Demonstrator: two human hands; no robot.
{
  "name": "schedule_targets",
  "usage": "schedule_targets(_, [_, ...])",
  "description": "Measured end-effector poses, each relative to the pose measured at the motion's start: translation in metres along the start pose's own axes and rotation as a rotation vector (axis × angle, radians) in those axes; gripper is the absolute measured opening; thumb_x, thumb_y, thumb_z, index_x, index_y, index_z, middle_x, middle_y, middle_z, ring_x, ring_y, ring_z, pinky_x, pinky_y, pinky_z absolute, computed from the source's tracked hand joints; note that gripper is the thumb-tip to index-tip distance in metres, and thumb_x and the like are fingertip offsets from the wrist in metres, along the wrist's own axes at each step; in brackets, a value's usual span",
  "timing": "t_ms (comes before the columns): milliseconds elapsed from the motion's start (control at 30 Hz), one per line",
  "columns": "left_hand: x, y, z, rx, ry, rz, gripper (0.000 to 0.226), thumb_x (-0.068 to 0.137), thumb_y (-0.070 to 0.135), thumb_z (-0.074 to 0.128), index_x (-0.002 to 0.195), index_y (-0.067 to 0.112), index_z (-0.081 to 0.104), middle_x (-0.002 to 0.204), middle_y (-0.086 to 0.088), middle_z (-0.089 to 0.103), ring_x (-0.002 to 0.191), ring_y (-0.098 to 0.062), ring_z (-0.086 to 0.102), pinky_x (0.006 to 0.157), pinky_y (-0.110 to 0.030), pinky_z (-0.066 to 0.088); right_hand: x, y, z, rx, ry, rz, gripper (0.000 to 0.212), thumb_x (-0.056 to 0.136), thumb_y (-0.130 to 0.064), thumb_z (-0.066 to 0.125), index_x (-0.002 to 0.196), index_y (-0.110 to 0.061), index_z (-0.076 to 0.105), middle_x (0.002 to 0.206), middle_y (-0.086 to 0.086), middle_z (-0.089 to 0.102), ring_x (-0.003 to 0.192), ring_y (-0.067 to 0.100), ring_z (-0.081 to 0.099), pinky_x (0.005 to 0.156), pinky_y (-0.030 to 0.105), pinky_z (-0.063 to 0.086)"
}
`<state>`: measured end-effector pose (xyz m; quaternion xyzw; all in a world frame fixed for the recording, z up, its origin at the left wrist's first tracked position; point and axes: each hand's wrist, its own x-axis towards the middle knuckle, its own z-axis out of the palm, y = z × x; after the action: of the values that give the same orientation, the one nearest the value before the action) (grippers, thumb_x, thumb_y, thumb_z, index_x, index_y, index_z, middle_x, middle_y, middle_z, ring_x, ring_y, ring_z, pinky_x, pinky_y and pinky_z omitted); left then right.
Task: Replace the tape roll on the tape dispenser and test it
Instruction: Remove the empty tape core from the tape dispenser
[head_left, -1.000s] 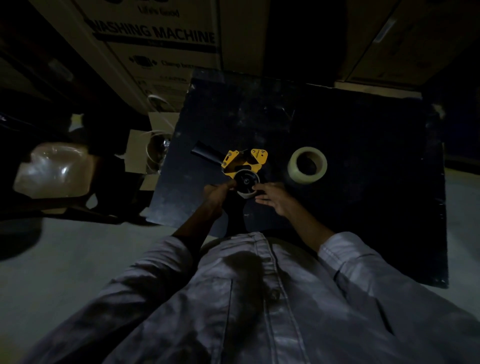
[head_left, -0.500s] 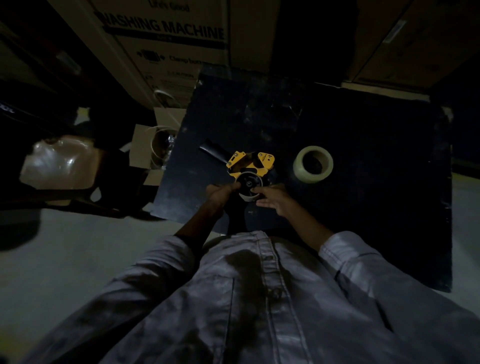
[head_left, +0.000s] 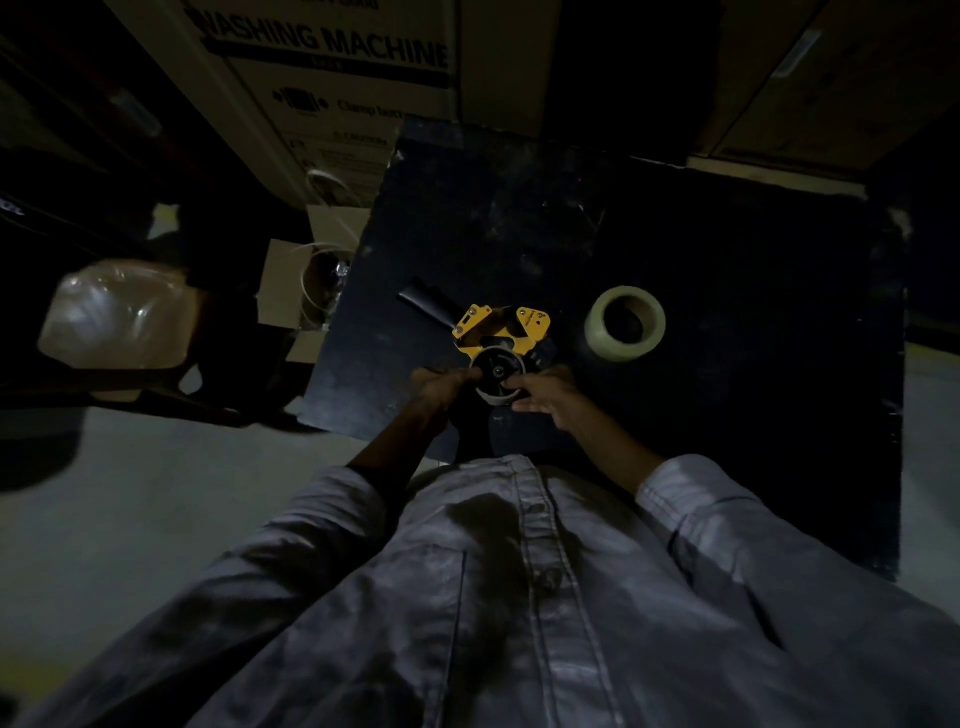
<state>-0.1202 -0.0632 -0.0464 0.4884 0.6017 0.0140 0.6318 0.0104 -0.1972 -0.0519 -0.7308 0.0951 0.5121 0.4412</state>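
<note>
Tape dispenser (head_left: 500, 332) lies on the dark table (head_left: 727, 415). Left hand (head_left: 435, 383) and right hand (head_left: 545, 391) pinch its hub from either side. Fresh tape roll (head_left: 625, 323) sits apart, to the right.

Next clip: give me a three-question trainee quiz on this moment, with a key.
1. True or false: the full tape roll is already mounted on the tape dispenser.
2. Which hand is nearer that roll: A left hand, B right hand?
3. Fill in: both hands are at the dispenser's black ____.

Key: 1 false, it lies apart on the dark table; 2 B; 3 hub.
</note>
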Motion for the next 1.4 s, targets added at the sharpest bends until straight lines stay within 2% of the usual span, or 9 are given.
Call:
schedule_targets(233, [-0.001, 0.001, 0.002, 0.059, 0.009, -0.033, 0.030, 0.078, 0.018, 0.097, 0.091, -0.005, 0.083, 0.083, -0.017, 0.083, 0.066, -0.028, 0.078, 0.055, -0.033, 0.063, -0.010, -0.005, 0.000, -0.003, 0.014, -0.012, 0.053, 0.097, 0.000, 0.080, 0.143, 0.011, 0.056, 0.149, 0.027, 0.057, 0.117, 0.047, 0.071, 0.076, 0.042, 0.068])
schedule_targets(367, [-0.001, 0.003, 0.001, 0.090, 0.029, -0.037, 0.029, 0.074, 0.023, 0.099, 0.087, 0.001, 0.084, 0.080, -0.013, 0.083, 0.064, -0.023, 0.078, 0.066, -0.038, 0.066, -0.013, -0.007, -0.001, -0.031, 0.024, 0.002, 0.025, 0.097, 0.000, 0.081, 0.113, 0.003, 0.062, 0.143, 0.028, 0.061, 0.114, 0.045, 0.072, 0.063, 0.034, 0.068])
schedule_targets(467, [-0.001, 0.005, 0.003, 0.102, 0.033, -0.032, 0.030, 0.075, 0.024, 0.099, 0.086, 0.001, 0.084, 0.080, -0.013, 0.083, 0.065, -0.024, 0.079, 0.068, -0.042, 0.067, -0.009, -0.005, 0.001, -0.036, 0.052, -0.009, 0.045, 0.095, -0.001, 0.083, 0.133, 0.010, 0.062, 0.145, 0.031, 0.062, 0.106, 0.044, 0.073, 0.077, 0.042, 0.067])
schedule_targets(567, [-0.003, 0.005, 0.002, 0.117, 0.044, -0.019, 0.030, 0.077, 0.022, 0.098, 0.089, -0.001, 0.084, 0.079, -0.012, 0.083, 0.068, -0.025, 0.080, 0.069, -0.045, 0.068, -0.008, -0.005, 0.002, -0.035, 0.056, -0.013, 0.036, 0.094, -0.001, 0.084, 0.124, 0.005, 0.064, 0.137, 0.029, 0.065, 0.097, 0.039, 0.070, 0.088, 0.044, 0.064])
schedule_targets(867, [-0.006, 0.006, 0.005, 0.127, 0.065, -0.004, 0.032, 0.077, 0.023, 0.098, 0.092, -0.001, 0.083, 0.086, -0.013, 0.083, 0.073, -0.023, 0.080, 0.074, -0.044, 0.069, -0.009, -0.004, 0.004, -0.064, 0.072, -0.008, 0.045, 0.096, -0.009, 0.084, 0.135, 0.006, 0.068, 0.135, 0.026, 0.070, 0.091, 0.033, 0.071, 0.076, 0.039, 0.061])
schedule_targets(967, [-0.008, 0.007, 0.009, 0.128, 0.064, 0.027, 0.027, 0.080, 0.021, 0.097, 0.088, 0.000, 0.082, 0.085, -0.012, 0.082, 0.071, -0.022, 0.078, 0.069, -0.038, 0.067, -0.012, -0.007, 0.003, -0.068, 0.059, -0.009, 0.047, 0.098, -0.010, 0.082, 0.139, 0.005, 0.066, 0.137, 0.023, 0.068, 0.100, 0.035, 0.069, 0.075, 0.040, 0.061])
schedule_targets(1133, [-0.007, 0.007, 0.005, 0.113, -0.023, 0.024, 0.017, 0.086, 0.019, 0.091, 0.083, 0.007, 0.079, 0.079, -0.009, 0.080, 0.068, -0.020, 0.076, 0.060, -0.029, 0.061, -0.017, -0.007, -0.007, -0.014, -0.063, 0.017, 0.053, 0.102, -0.011, 0.077, 0.147, -0.004, 0.051, 0.139, 0.009, 0.055, 0.130, 0.039, 0.066, 0.109, 0.051, 0.059])
schedule_targets(1300, [-0.007, 0.008, 0.001, -0.023, -0.129, -0.048, 0.022, 0.081, 0.024, 0.092, 0.090, 0.005, 0.084, 0.084, -0.011, 0.085, 0.071, -0.025, 0.080, 0.066, -0.034, 0.063, -0.015, -0.015, -0.019, 0.019, -0.231, 0.035, 0.045, 0.095, -0.020, 0.085, 0.136, -0.011, 0.069, 0.136, 0.013, 0.074, 0.126, 0.033, 0.070, 0.110, 0.055, 0.059])
schedule_targets(1400, [-0.009, 0.007, 0.003, -0.033, -0.177, -0.053, 0.025, 0.081, 0.024, 0.093, 0.092, 0.004, 0.084, 0.094, -0.015, 0.085, 0.074, -0.027, 0.081, 0.070, -0.036, 0.064, -0.009, -0.012, -0.018, 0.019, -0.190, 0.021, 0.069, 0.084, -0.036, 0.095, 0.142, -0.013, 0.066, 0.135, 0.009, 0.074, 0.124, 0.030, 0.071, 0.096, 0.051, 0.067])
